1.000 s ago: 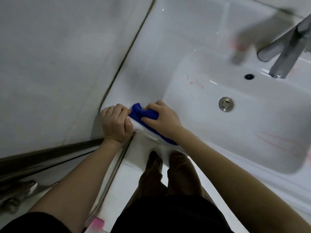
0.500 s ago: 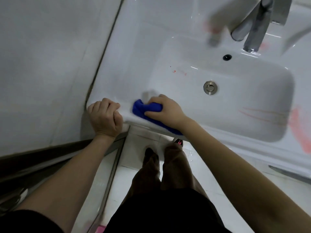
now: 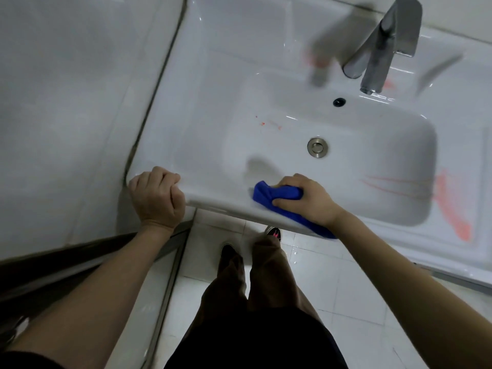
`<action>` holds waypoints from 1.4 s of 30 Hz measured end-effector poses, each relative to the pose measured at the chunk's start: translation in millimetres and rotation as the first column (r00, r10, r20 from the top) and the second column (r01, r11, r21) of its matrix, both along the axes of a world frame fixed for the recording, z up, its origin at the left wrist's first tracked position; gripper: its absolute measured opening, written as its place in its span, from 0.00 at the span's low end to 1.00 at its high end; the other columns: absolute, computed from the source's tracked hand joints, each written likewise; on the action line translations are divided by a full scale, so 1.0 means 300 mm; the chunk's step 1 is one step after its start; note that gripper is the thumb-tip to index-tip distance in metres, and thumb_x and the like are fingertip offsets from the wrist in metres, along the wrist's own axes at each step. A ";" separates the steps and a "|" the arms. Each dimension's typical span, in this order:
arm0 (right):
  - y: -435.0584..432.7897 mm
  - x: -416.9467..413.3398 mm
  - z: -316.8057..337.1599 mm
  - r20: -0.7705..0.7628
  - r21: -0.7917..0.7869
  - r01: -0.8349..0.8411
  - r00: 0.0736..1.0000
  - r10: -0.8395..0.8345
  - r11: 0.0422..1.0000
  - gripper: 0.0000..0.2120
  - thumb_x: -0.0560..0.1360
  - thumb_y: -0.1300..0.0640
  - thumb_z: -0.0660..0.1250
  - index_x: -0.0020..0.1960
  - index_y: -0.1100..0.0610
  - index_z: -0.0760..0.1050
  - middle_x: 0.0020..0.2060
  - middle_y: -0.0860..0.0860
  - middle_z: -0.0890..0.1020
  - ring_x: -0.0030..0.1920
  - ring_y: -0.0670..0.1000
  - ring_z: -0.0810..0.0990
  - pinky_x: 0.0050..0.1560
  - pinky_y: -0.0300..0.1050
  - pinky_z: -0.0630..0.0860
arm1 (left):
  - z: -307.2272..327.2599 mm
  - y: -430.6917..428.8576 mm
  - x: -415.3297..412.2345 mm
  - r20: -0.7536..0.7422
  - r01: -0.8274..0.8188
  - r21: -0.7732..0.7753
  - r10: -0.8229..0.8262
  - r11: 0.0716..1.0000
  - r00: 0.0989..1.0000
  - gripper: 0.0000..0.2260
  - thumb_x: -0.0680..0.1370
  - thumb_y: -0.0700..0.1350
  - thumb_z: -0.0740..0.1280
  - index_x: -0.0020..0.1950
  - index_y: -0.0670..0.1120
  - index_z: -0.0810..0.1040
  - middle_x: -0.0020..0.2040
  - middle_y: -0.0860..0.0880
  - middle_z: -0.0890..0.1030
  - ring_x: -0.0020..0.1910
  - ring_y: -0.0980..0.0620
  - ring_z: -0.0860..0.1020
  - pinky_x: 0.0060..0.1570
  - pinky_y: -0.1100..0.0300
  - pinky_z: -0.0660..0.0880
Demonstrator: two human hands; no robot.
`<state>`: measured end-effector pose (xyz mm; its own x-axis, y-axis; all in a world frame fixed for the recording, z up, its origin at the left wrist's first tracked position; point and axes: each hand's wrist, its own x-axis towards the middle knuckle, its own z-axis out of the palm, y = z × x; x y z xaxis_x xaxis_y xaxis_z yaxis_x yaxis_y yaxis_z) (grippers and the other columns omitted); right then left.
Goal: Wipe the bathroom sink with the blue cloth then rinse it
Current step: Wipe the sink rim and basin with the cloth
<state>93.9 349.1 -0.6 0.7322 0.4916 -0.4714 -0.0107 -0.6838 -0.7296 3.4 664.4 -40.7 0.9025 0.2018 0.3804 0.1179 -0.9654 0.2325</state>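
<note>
Early days on this one imo. Right hand point(image 3: 308, 199) is clamped on the blue cloth point(image 3: 277, 195), pressing it down on the front rim of the sink point(image 3: 213, 166), w/ part of the cloth draped over the front edge. Left hand point(image 3: 157, 199) is curled into a fist on the sink's front left corner, prob just bracing; can't see anything in it. Hands are well apart.

What's left looks like most of the job tbh. There are red streaks point(image 3: 450, 206) on the right side of the basin and rim, some small red specks point(image 3: 263, 124) on the basin's left slope, and more pinkish smudges point(image 3: 316, 61) on the back ledge near the faucet point(image 3: 378, 51) (that area is blurry so hard to say what exactly). None of those look touched yet. No water coming out of the faucet as far as I can see, so the rinse hasn't started either. Drain point(image 3: 317, 147) is sitting mid-basin, looks dry around it.

So: front rim is getting wiped rn, basin + right side + back ledge + rinse all to go.
</note>
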 end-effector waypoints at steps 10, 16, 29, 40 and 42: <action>0.548 0.123 -0.109 0.525 0.097 -0.195 0.843 0.117 0.976 0.16 0.71 0.49 0.73 0.57 0.50 0.80 0.49 0.50 0.78 0.47 0.52 0.78 0.41 0.43 0.75 | 0.004 -0.004 0.006 -0.005 -0.004 -0.056 0.004 0.998 1.000 0.19 0.77 0.45 0.52 0.42 0.41 0.81 0.37 0.43 0.79 0.33 0.43 0.72 0.38 0.54 0.63; 0.579 0.728 -0.133 0.689 -0.068 0.087 0.725 -0.016 0.994 0.18 0.75 0.45 0.66 0.62 0.51 0.76 0.56 0.55 0.75 0.51 0.59 0.79 0.46 0.48 0.74 | -0.029 0.006 0.008 0.027 0.022 -0.051 -0.021 0.998 0.999 0.24 0.80 0.49 0.49 0.43 0.42 0.82 0.40 0.44 0.82 0.35 0.43 0.76 0.39 0.53 0.67; 0.648 0.348 -0.109 0.604 -0.056 -0.399 0.717 0.349 0.915 0.17 0.73 0.47 0.70 0.60 0.50 0.78 0.50 0.52 0.77 0.46 0.55 0.79 0.40 0.47 0.77 | -0.010 -0.007 0.010 0.001 -0.022 -0.113 0.022 0.993 1.000 0.28 0.81 0.50 0.46 0.43 0.41 0.84 0.39 0.44 0.82 0.34 0.44 0.76 0.39 0.56 0.67; 0.630 0.888 -0.109 0.763 -0.213 -0.053 0.615 0.200 0.976 0.17 0.77 0.46 0.64 0.62 0.53 0.75 0.58 0.55 0.74 0.50 0.58 0.77 0.41 0.47 0.73 | -0.033 0.001 0.009 0.032 -0.001 -0.043 0.002 0.999 0.999 0.26 0.79 0.48 0.48 0.42 0.41 0.84 0.41 0.44 0.83 0.38 0.43 0.79 0.41 0.54 0.70; 0.550 0.876 -0.123 0.761 -0.176 0.024 0.637 0.121 0.984 0.17 0.76 0.46 0.64 0.61 0.52 0.75 0.57 0.55 0.74 0.50 0.58 0.77 0.40 0.47 0.73 | -0.031 0.002 0.012 0.045 -0.010 -0.034 0.012 0.999 0.999 0.25 0.79 0.48 0.48 0.42 0.41 0.83 0.41 0.44 0.83 0.37 0.43 0.78 0.41 0.53 0.69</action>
